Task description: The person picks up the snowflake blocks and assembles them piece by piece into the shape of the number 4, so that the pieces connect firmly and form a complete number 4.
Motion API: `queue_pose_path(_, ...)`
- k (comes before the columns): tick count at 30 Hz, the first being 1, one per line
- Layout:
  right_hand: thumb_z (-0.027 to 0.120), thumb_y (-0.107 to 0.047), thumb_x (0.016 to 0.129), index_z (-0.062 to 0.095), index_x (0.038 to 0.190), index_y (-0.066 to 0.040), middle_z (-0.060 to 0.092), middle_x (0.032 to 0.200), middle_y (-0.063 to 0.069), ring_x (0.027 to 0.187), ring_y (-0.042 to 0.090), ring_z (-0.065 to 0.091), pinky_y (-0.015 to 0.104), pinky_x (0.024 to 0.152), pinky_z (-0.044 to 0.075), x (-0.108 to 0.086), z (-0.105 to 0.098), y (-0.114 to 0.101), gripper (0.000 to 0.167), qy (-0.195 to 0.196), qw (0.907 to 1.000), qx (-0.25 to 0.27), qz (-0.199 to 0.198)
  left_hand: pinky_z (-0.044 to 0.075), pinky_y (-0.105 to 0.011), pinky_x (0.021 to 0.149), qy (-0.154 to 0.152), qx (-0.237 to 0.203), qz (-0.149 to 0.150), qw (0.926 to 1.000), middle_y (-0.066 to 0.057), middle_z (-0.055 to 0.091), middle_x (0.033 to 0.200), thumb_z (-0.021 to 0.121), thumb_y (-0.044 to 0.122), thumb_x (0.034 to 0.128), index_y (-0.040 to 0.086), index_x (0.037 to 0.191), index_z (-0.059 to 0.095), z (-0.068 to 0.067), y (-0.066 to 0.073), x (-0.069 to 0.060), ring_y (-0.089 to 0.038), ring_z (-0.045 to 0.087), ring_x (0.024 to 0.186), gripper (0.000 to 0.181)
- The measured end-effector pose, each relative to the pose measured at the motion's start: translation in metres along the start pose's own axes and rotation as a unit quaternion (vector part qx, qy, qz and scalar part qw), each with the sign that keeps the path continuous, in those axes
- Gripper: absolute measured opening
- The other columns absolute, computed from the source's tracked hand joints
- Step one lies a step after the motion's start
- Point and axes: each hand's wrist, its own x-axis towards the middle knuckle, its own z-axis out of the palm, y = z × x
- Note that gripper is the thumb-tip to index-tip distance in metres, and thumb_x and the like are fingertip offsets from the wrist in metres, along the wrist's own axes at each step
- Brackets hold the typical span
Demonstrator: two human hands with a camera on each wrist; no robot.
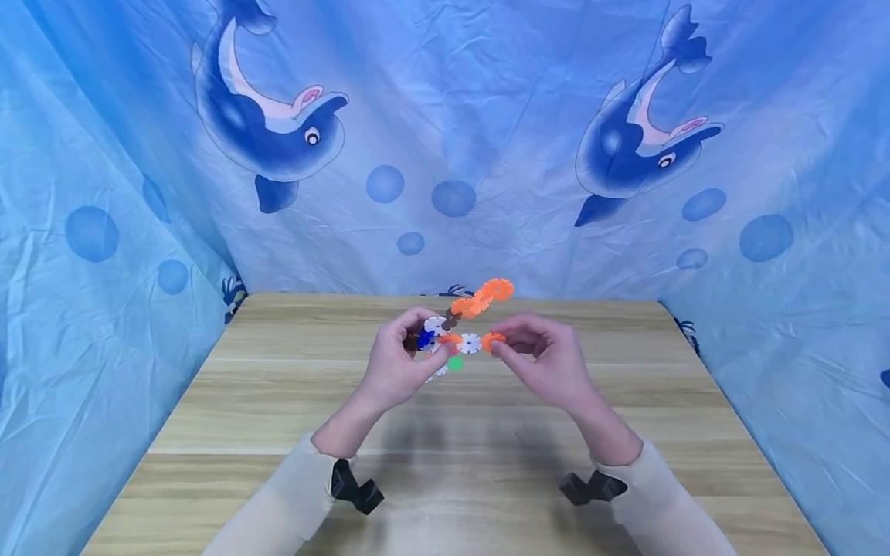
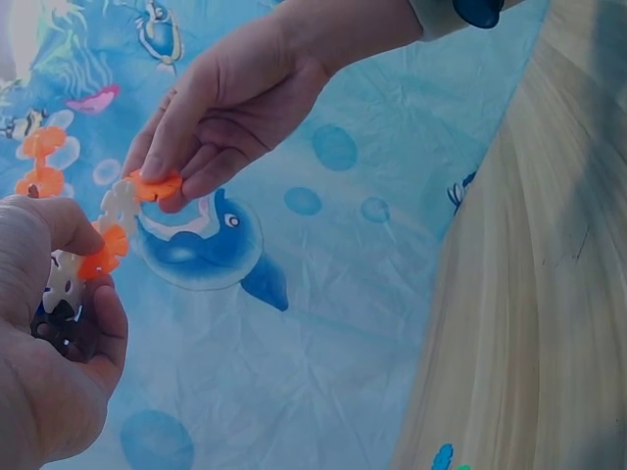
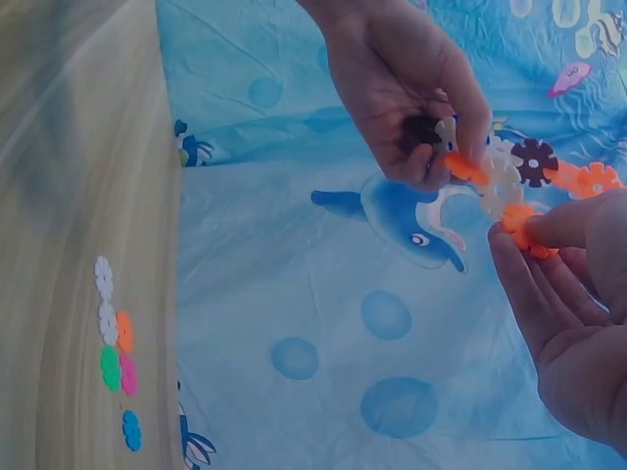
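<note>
Above the table both hands hold one joined piece of notched plastic snowflake discs. My left hand (image 1: 396, 363) grips its cluster, where a dark blue disc (image 1: 424, 339) and a white disc (image 1: 434, 325) show; the fingers partly cover it. Thumb and fingers of my right hand (image 1: 556, 363) pinch an orange disc (image 1: 493, 340) at one end. That disc joins a white disc (image 1: 470, 344), which leads to another orange disc (image 3: 465, 168) by my left thumb. From the cluster, a brown disc (image 3: 534, 163) and a row of orange discs (image 1: 480, 301) stretch away behind.
On the wooden table (image 1: 278, 432) beneath the hands lie loose discs: a green disc (image 3: 111, 368), a pink disc (image 3: 128, 375), a light blue disc (image 3: 131, 431), an orange disc (image 3: 124, 331) and white discs (image 3: 105, 279). A blue dolphin-print curtain (image 1: 487, 100) surrounds the table.
</note>
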Motion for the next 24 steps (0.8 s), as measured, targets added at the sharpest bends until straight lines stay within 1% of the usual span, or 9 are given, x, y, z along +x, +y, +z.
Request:
queue_pose_path(5, 0.080, 0.007, 0.089, 0.078, 0.106, -0.003, 0.081, 0.095, 0.015, 0.080, 0.010, 0.079, 0.028, 0.072, 0.067, -0.0031, 0.0028, 0.0027, 0.020, 0.006, 0.9998, -0.008, -0.016, 0.050, -0.021, 0.060, -0.002, 0.002, 0.003, 1.0000, -0.014, 0.068, 0.096, 0.077, 0.000, 0.0914, 0.004, 0.111, 0.069, 0.0022, -0.0020, -0.0017, -0.011, 0.057, 0.072, 0.021)
queue_pose_path(8, 0.080, 0.008, 0.089, 0.078, 0.105, -0.002, 0.081, 0.095, 0.016, 0.080, 0.008, 0.079, 0.029, 0.072, 0.067, -0.0061, 0.0037, 0.0034, 0.019, 0.008, 0.9998, -0.007, -0.014, 0.050, -0.023, 0.060, -0.003, 0.009, 0.004, 0.9999, -0.013, 0.068, 0.097, 0.076, 0.000, 0.0917, 0.005, 0.111, 0.069, 0.0034, -0.0037, -0.0037, -0.012, 0.056, 0.072, 0.021)
queue_pose_path(11, 0.080, 0.009, 0.088, 0.078, 0.103, 0.000, 0.081, 0.094, 0.019, 0.080, 0.007, 0.079, 0.029, 0.072, 0.067, -0.0070, 0.0041, 0.0030, 0.018, 0.007, 0.9999, 0.002, -0.012, 0.049, -0.024, 0.061, -0.005, 0.015, 0.005, 0.9999, -0.013, 0.068, 0.096, 0.076, -0.001, 0.0919, 0.005, 0.112, 0.068, 0.0039, -0.0049, -0.0047, -0.013, 0.055, 0.072, 0.022)
queue_pose_path(16, 0.080, 0.013, 0.085, 0.077, 0.101, 0.004, 0.079, 0.093, 0.023, 0.080, 0.006, 0.079, 0.029, 0.070, 0.067, -0.0067, 0.0035, 0.0029, 0.018, 0.002, 0.9997, 0.020, -0.015, 0.044, -0.023, 0.058, -0.010, 0.012, 0.009, 0.9998, -0.012, 0.065, 0.092, 0.074, -0.001, 0.0922, 0.003, 0.112, 0.067, 0.0043, -0.0056, -0.0052, -0.012, 0.051, 0.069, 0.021)
queue_pose_path(20, 0.081, 0.013, 0.085, 0.078, 0.100, 0.004, 0.079, 0.093, 0.022, 0.079, 0.006, 0.079, 0.029, 0.070, 0.067, -0.0061, 0.0025, 0.0013, 0.018, 0.000, 0.9997, 0.020, -0.015, 0.043, -0.023, 0.058, -0.016, 0.015, 0.015, 0.9997, -0.011, 0.064, 0.090, 0.074, -0.002, 0.0924, 0.000, 0.111, 0.066, 0.0045, -0.0057, -0.0052, -0.012, 0.049, 0.068, 0.020)
queue_pose_path(24, 0.081, 0.012, 0.085, 0.078, 0.099, 0.003, 0.080, 0.091, 0.021, 0.078, 0.006, 0.079, 0.029, 0.068, 0.067, -0.0057, 0.0008, 0.0012, 0.017, -0.002, 0.9998, 0.013, -0.011, 0.043, -0.023, 0.057, -0.024, 0.022, 0.020, 0.9993, -0.010, 0.064, 0.089, 0.074, -0.001, 0.0924, 0.003, 0.109, 0.067, 0.0047, -0.0053, -0.0036, -0.013, 0.049, 0.066, 0.019)
